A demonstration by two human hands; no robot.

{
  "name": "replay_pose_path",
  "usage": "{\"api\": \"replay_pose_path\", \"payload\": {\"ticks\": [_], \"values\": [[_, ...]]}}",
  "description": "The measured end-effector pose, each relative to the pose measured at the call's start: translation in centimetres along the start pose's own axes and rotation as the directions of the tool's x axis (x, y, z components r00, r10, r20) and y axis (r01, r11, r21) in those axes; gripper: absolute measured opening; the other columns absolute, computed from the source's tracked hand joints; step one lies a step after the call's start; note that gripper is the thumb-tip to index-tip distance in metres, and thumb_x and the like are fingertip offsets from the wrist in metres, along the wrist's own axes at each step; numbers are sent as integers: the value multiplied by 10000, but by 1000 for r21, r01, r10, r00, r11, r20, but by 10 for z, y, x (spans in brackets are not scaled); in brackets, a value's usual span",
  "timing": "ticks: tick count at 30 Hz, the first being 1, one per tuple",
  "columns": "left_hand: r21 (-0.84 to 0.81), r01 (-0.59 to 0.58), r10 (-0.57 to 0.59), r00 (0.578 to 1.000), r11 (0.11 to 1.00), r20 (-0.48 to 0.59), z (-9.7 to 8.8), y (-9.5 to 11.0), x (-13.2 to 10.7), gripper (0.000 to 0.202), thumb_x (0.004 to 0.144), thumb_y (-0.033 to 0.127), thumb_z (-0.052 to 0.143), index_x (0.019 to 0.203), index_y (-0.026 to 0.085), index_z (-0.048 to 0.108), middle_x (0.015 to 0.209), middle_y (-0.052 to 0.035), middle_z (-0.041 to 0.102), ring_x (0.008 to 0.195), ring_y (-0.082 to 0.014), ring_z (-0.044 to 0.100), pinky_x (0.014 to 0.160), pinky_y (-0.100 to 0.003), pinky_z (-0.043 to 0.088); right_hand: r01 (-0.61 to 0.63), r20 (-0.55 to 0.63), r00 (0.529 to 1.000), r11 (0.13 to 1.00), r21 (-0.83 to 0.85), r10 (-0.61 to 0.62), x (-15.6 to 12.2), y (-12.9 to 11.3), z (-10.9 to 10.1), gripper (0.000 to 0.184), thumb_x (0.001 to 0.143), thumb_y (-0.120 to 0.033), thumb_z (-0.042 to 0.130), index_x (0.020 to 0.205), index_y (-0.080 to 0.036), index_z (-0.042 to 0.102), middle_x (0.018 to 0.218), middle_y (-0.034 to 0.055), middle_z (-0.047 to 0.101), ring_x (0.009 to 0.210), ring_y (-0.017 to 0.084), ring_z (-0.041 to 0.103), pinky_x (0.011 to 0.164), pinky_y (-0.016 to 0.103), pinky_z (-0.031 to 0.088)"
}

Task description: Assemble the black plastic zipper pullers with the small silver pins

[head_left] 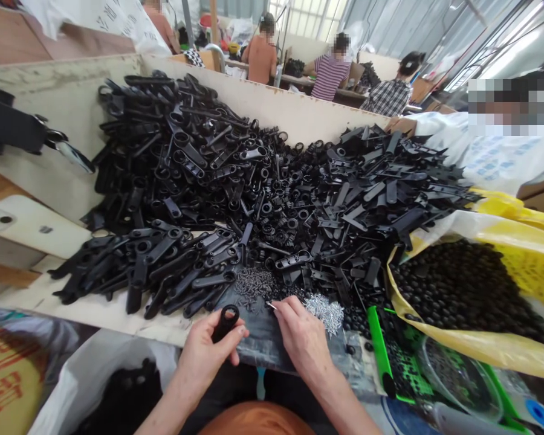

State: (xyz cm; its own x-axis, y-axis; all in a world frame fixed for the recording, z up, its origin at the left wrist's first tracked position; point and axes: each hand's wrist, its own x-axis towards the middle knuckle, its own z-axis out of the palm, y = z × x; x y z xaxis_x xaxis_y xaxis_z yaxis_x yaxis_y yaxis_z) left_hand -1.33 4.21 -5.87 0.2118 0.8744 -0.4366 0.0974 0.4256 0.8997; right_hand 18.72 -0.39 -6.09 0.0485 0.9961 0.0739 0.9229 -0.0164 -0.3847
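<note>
My left hand (205,350) is closed around a black plastic part with a ring-shaped end (225,322); the ring faces up and the palm hides the rest. A little to the right, my right hand (303,333) pinches a small silver pin (271,305) between thumb and fingertips, its tip pointing left, apart from the plastic part. Beside the right hand lies a heap of silver pins (330,314). Small dark grey screw-like pieces (255,284) are piled just beyond both hands. Long black ring-ended parts (181,269) lie in a stack at the left.
A high-walled wooden bin (340,121) holds mounds of black plastic parts (172,145). At right are a yellow-and-white bag of small black pieces (462,290) and a green tray (381,350). A white phone (36,226) lies at left. Several people sit working beyond the bin.
</note>
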Motion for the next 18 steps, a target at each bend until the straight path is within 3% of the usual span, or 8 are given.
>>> {"api": "replay_pose_path", "payload": {"ticks": [10, 18], "values": [[1, -5, 5, 999, 1000, 44, 9, -10, -3, 286, 759, 434, 749, 835, 162, 706, 734, -54, 800, 419, -112, 629, 492, -222, 476, -58, -98, 991, 961, 269, 87, -20, 17, -23, 233, 1054, -257, 456, 1018, -242, 686, 939, 45, 702, 817, 196, 702, 729, 275, 508], [-62, 20, -18, 1000, 998, 23, 16, -6, -5, 302, 725, 435, 777, 841, 172, 683, 735, -43, 795, 449, -129, 652, 490, -225, 484, -34, -52, 997, 970, 241, 48, -20, 7, -16, 288, 1068, -294, 439, 927, -244, 686, 870, 26, 695, 778, 177, 707, 689, 247, 507]]}}
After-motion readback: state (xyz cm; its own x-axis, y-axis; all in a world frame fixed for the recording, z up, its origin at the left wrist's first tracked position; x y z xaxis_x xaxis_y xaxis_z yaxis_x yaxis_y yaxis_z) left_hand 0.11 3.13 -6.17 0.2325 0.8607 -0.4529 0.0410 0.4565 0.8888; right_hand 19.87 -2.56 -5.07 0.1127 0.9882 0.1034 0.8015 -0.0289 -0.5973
